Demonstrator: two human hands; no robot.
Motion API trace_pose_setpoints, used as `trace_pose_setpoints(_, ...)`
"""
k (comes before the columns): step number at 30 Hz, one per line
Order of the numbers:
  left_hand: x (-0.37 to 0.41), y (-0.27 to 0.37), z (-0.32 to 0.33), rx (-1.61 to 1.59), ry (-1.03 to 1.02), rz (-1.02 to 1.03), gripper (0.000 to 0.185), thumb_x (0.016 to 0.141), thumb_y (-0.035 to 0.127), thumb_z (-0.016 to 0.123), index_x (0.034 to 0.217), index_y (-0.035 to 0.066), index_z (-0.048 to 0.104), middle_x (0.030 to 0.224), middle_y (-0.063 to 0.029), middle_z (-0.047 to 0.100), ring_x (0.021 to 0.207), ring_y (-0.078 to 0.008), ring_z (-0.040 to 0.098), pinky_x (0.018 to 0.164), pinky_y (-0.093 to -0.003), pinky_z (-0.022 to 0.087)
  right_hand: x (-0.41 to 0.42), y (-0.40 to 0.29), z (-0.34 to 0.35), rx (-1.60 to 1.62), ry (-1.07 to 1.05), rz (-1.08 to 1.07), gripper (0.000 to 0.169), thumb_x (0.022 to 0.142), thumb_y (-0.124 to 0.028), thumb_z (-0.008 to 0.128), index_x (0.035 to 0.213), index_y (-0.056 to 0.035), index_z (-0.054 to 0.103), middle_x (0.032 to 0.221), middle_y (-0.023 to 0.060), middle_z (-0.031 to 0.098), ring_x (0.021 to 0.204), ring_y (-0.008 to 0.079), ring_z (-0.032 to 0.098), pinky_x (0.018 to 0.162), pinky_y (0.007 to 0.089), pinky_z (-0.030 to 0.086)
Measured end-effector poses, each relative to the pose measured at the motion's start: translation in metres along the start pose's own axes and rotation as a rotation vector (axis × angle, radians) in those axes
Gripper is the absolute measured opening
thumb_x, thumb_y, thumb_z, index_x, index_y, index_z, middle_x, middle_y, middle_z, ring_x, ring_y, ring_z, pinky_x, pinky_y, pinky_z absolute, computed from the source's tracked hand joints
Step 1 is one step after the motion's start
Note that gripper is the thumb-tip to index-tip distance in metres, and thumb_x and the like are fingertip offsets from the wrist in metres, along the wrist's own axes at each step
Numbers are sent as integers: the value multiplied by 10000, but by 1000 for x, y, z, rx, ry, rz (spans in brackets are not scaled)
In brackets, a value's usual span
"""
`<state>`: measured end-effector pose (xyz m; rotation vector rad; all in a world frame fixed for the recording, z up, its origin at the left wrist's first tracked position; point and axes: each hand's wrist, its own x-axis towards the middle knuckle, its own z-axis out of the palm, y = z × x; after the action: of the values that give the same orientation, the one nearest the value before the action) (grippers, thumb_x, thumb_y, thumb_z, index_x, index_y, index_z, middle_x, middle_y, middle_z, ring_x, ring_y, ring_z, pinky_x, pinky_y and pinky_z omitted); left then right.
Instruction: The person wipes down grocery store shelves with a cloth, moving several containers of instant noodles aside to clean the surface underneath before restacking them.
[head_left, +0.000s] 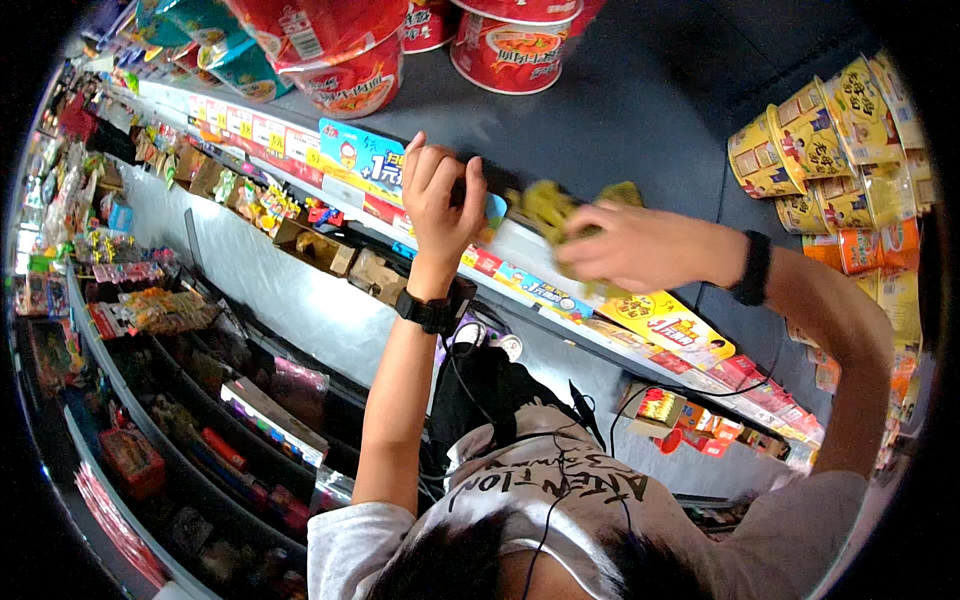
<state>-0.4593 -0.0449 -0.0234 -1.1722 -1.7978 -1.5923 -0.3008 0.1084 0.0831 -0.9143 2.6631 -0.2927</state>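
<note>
My right hand (622, 244) grips a crumpled yellow-green cloth (551, 206) at the front edge of a dark shelf (622, 127). The cloth and fingers are blurred. To its left my left hand (442, 195) is raised at the same shelf edge, its fingers curled and thumb up. Whether it holds anything is unclear, as something dark shows between thumb and fingers. Behind it, a blue promotional sign (360, 154) is partly covered by the hand. Below the right hand, a yellow promotional sign (667, 326) lines the shelf edge.
Red instant-noodle tubs (510, 52) stand at the back of the shelf. Yellow noodle cups (817, 135) are stacked to the right. Price tags (255, 135) run along the edge. Another rack of goods (225, 420) stands at left. A black cable (697, 391) hangs near my right arm.
</note>
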Motion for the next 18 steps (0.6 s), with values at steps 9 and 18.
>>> trace_pose_setpoints(9,-3,-2,5,2,44,31,169,725,-5,623,637,13,480,690,-93,482,686,-265,493,918,-443,387,45,22,-4,-53,129,-91,298,713,-85,564,1011,-88,554,1166,54,512,1146,272,433,946,375,392)
trace_pose_setpoints(18,-1,0,1,5,64,1,176,750,-10,606,643,6,466,691,-96,479,706,-278,490,930,-446,374,4,14,-9,-16,-92,-173,291,745,-141,532,1027,-81,571,1185,64,522,1069,291,491,867,378,446)
